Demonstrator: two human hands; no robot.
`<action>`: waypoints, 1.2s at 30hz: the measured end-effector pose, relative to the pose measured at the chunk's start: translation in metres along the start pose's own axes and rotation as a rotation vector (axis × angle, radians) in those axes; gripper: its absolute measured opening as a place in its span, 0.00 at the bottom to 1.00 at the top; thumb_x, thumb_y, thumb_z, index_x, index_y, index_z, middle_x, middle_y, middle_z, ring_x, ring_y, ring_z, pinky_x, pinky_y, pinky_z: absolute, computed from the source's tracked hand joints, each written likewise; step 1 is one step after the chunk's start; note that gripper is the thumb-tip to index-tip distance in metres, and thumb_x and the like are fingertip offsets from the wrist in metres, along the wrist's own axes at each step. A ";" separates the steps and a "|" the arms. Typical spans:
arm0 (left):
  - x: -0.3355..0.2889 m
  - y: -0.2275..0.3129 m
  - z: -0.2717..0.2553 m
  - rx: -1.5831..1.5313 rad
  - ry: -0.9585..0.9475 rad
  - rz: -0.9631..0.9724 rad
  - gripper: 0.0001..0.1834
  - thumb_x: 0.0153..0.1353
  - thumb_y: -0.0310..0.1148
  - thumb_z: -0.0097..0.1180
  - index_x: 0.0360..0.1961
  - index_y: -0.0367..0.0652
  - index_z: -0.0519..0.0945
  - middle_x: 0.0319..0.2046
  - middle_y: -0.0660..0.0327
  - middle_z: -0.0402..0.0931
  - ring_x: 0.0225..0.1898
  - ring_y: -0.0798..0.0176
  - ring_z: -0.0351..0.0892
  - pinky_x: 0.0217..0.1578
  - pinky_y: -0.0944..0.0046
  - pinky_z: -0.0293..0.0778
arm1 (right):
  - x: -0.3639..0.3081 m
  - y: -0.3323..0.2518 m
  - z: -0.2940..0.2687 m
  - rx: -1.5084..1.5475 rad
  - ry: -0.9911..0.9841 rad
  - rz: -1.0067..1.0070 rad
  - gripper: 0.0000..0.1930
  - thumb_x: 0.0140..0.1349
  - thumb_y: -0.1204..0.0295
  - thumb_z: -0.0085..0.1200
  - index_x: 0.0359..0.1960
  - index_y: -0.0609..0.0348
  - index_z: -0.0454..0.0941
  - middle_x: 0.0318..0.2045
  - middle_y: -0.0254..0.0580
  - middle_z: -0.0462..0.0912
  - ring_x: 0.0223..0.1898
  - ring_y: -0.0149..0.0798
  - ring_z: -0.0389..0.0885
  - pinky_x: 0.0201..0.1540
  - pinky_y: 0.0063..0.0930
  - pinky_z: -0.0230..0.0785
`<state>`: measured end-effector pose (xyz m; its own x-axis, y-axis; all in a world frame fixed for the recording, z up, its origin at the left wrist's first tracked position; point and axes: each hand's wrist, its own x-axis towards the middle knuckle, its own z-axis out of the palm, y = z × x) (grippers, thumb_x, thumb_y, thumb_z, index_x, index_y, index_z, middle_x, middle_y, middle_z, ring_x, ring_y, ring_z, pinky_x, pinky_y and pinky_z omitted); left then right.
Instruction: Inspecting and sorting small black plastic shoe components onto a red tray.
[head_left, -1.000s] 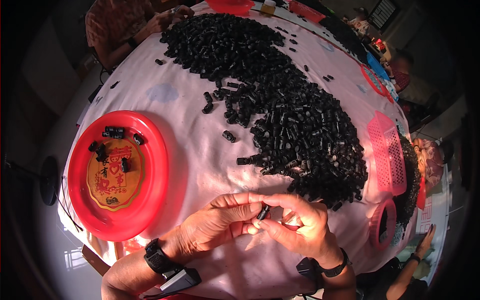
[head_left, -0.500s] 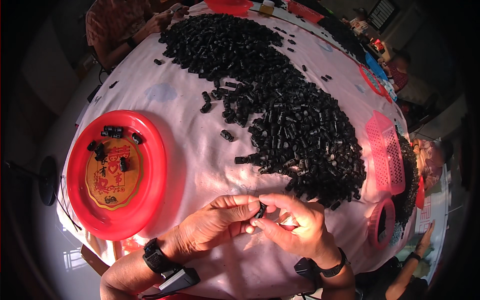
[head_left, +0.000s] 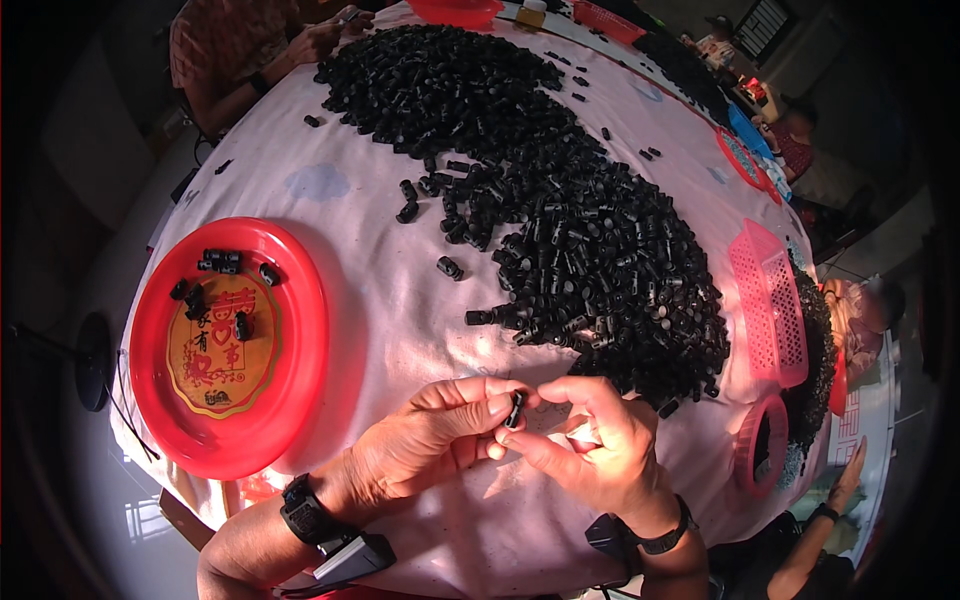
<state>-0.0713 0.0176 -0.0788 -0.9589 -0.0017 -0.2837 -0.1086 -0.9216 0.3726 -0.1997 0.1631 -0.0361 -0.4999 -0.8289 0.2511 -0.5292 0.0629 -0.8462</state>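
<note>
Left hand [head_left: 415, 445]: grip closed on a small black cylindrical part [head_left: 515, 408], pinched between thumb and fingers, the part tilted, above the near edge of the surface [head_left: 400, 290]. Right hand [head_left: 610, 450]: thumb and forefinger parted around the same part; cannot tell whether the grip touches it. Dark watch [head_left: 305, 510] on left wrist, dark band [head_left: 665, 540] on right.

Just beyond the hands, a big heap of like black parts [head_left: 620, 270], running toward the far edge. One loose part [head_left: 450, 267] lies left of it, apart. Near the left edge, a round red plate [head_left: 307, 410] with several black parts [head_left: 220, 260] on it. Toward the right edge: pink perforated basket [head_left: 770, 300], round pink container [head_left: 745, 445] nearer. Far edge: red basin [head_left: 455, 12]; a co-worker's hands [head_left: 320, 40] by the far left corner.
</note>
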 end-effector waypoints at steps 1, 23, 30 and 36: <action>0.000 0.000 0.000 0.013 0.001 -0.016 0.15 0.68 0.35 0.57 0.52 0.40 0.80 0.47 0.64 0.81 0.46 0.70 0.79 0.51 0.67 0.75 | 0.001 0.004 -0.002 -0.001 0.000 0.000 0.15 0.52 0.73 0.72 0.37 0.64 0.78 0.25 0.35 0.85 0.23 0.20 0.81 0.22 0.17 0.69; 0.000 -0.004 0.002 0.072 0.050 -0.018 0.18 0.66 0.36 0.59 0.54 0.40 0.80 0.48 0.62 0.81 0.47 0.67 0.80 0.52 0.62 0.75 | 0.003 0.008 -0.005 -0.501 -0.126 -0.126 0.25 0.49 0.52 0.73 0.24 0.60 0.72 0.18 0.44 0.81 0.21 0.45 0.84 0.22 0.34 0.74; 0.001 -0.004 0.005 0.072 0.069 -0.020 0.16 0.66 0.36 0.59 0.53 0.42 0.81 0.46 0.65 0.82 0.46 0.69 0.80 0.52 0.64 0.75 | 0.003 0.010 -0.005 -0.533 -0.112 -0.148 0.26 0.50 0.50 0.71 0.25 0.59 0.72 0.17 0.42 0.80 0.19 0.45 0.83 0.21 0.34 0.73; 0.002 -0.006 0.003 0.062 0.050 -0.011 0.16 0.66 0.36 0.60 0.52 0.42 0.81 0.46 0.65 0.82 0.46 0.70 0.80 0.52 0.65 0.75 | 0.003 0.012 -0.005 -0.529 -0.127 -0.138 0.25 0.51 0.49 0.69 0.24 0.59 0.73 0.18 0.41 0.80 0.19 0.45 0.83 0.21 0.34 0.73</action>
<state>-0.0729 0.0241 -0.0792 -0.9433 -0.0125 -0.3318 -0.1367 -0.8960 0.4224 -0.2109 0.1646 -0.0432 -0.3330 -0.9074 0.2565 -0.8719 0.1926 -0.4503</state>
